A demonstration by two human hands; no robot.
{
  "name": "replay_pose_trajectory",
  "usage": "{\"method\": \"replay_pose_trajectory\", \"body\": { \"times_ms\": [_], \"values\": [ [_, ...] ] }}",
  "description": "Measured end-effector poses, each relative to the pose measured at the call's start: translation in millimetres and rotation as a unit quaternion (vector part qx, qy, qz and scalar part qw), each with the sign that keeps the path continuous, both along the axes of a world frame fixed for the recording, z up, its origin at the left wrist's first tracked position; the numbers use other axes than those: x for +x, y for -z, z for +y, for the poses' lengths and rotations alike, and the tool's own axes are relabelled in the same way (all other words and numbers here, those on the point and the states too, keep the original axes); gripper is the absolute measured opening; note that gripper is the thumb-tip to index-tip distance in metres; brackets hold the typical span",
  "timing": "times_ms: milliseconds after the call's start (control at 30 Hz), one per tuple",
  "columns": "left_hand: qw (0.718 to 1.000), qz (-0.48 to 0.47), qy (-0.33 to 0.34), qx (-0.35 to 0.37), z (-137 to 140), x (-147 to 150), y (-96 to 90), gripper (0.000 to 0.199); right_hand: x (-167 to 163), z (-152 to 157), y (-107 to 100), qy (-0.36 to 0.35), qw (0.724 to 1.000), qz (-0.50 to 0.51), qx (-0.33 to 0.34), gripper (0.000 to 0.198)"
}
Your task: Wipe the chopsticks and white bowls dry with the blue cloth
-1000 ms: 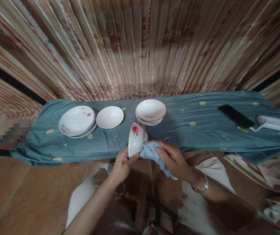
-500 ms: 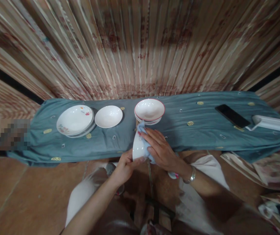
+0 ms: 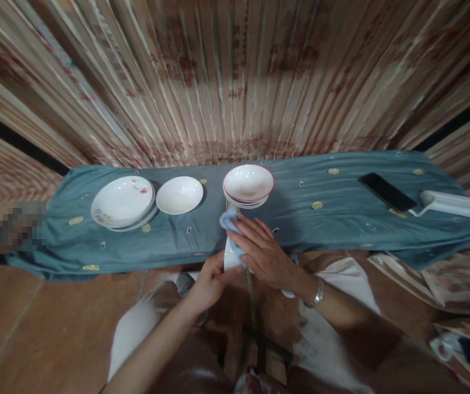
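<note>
A white bowl [image 3: 230,257] is tilted on its side at the table's front edge. My left hand [image 3: 211,282] grips its lower rim, fingers and thumb closed on it. Over the bowl's outer side, my right hand [image 3: 262,251] presses a light blue cloth [image 3: 228,218], which bunches out past the fingertips. Much of the bowl is hidden behind the cloth and the right hand. Just beyond the hands stands a stack of white bowls [image 3: 248,183], the top one red-rimmed.
A stack of flower-patterned plates [image 3: 122,202] and a single white bowl [image 3: 179,195] stand on the left of the teal tablecloth [image 3: 300,219]. Over on the right lie a black phone [image 3: 386,191] and a white plastic holder [image 3: 458,205]. A pleated curtain [image 3: 235,76] hangs behind.
My right hand and the cloth have slid up and left across the bowl, covering more of it. My left hand keeps its hold. The whole view has shifted slightly.
</note>
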State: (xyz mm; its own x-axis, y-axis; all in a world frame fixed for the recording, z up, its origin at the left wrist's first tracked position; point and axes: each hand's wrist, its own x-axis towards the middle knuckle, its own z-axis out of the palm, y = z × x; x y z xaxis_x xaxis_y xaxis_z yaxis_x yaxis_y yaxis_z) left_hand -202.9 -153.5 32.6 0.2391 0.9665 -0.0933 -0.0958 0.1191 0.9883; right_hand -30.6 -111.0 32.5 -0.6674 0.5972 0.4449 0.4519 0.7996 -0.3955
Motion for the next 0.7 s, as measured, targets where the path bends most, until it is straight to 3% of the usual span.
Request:
{"method": "replay_pose_trajectory", "body": {
  "times_ms": [167, 367, 700],
  "values": [
    [0.999, 0.016, 0.036, -0.007, -2, 1, 0.2, 0.029, 6, 15, 1, 0.022, 0.985, 0.112, -0.133, 0.049],
    [0.999, 0.036, 0.031, -0.015, -5, 3, -5.1, 0.035, 7, 28, 10, 0.069, 0.914, 0.233, -0.325, 0.048],
    [0.998, 0.055, 0.009, 0.009, -4, -3, -7.7, 0.029, -3, 36, 33, 0.14, 0.826, 0.339, -0.427, 0.053]
  ]
}}
